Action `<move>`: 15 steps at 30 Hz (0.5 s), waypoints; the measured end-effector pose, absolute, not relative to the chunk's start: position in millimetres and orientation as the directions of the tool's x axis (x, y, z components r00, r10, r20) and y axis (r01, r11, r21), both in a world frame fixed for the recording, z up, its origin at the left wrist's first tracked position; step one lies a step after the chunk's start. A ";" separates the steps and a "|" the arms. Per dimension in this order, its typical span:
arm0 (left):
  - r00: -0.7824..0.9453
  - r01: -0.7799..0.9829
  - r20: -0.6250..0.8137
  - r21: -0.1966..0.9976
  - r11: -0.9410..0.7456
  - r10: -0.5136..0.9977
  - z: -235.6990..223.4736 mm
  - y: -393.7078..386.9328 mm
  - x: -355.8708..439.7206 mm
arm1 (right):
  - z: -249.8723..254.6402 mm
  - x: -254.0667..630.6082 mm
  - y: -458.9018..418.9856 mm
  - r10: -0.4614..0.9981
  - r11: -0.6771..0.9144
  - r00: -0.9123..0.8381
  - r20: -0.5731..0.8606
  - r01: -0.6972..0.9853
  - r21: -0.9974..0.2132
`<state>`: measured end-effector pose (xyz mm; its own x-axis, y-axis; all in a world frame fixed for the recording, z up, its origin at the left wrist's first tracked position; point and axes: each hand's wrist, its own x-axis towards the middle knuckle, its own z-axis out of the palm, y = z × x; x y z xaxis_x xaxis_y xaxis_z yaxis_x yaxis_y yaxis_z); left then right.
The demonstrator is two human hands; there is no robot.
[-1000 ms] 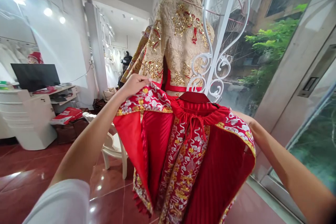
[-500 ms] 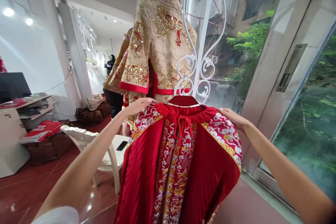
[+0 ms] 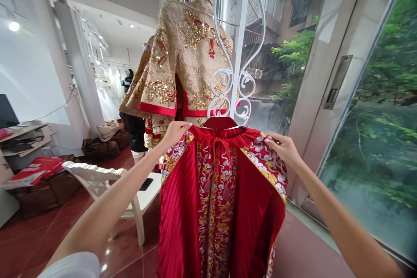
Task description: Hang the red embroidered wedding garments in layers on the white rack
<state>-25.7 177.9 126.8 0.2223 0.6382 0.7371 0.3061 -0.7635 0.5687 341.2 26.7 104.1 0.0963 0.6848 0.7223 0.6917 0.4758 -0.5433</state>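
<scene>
A red cape [image 3: 179,217] with gold and silver embroidered panels hangs from a dark red hanger [image 3: 220,122], hooked on the white scrolled metal stand [image 3: 239,43]. A thin tie is knotted in a bow at its gathered neckline. At the shoulder on the left, my left hand [image 3: 176,134] pinches the fabric near the collar. My right hand [image 3: 284,148] is closed on the embroidered shoulder at the right, thumb and fingers at the cloth. Behind the cape hangs a beige jacket [image 3: 195,61] with gold sequins and red trim.
On the left stands a white chair [image 3: 97,178], with a dark phone [image 3: 146,184] on its seat. Brown bags [image 3: 100,147] and a red-and-white package [image 3: 35,171] lie farther left. A window with a metal frame [image 3: 325,74] borders the right side.
My right hand has shifted inward along the shoulder and gripped the cloth. My left hand's fingers have closed on the other shoulder. The view has turned slightly right.
</scene>
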 end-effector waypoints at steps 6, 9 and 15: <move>0.626 0.177 0.214 0.897 -0.405 0.750 146.1 195.3 -28.1 | 122.8 347.5 44.2 0.882 0.377 0.141 0.450 0.361 -0.853; 0.632 0.298 0.200 0.829 -0.473 0.748 146.3 191.0 -25.0 | 123.1 353.1 61.6 0.958 0.284 -0.015 0.285 0.149 -0.947; 0.384 0.627 0.878 -0.020 -0.779 0.287 141.5 133.3 19.9 | 117.7 352.7 70.6 0.970 0.185 -0.177 0.168 0.081 -0.979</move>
